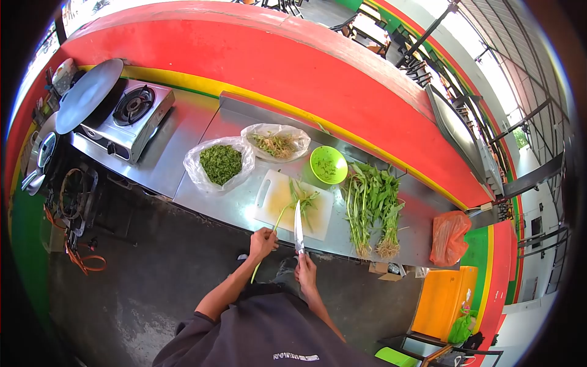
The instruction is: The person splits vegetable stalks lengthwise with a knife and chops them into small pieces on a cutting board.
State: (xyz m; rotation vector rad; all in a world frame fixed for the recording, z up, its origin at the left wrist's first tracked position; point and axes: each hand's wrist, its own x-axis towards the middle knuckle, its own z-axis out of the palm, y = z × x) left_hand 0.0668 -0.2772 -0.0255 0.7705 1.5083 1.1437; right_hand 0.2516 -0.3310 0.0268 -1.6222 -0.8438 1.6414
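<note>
My left hand (263, 243) is closed around a long green vegetable stalk (282, 214), which looks like water spinach. Its lower end pokes out below my fist, and its upper part reaches over the white cutting board (265, 211). In my right hand (304, 271) is the handle of a kitchen knife (298, 227), its blade pointing away from me over the board. Loose leaves and stems (306, 197) lie on the board beside the blade. Right of the board, bundles of the same greens (370, 205) rest with their roots towards me.
Behind the board stand a plastic bag of chopped greens (221, 164), another bag with root trimmings (276, 144) and a lime-green bowl (328, 165) holding some leaves. A gas stove (131, 116) is at the left, an orange bag (450, 237) at the right. A red wall (269, 67) borders the steel counter.
</note>
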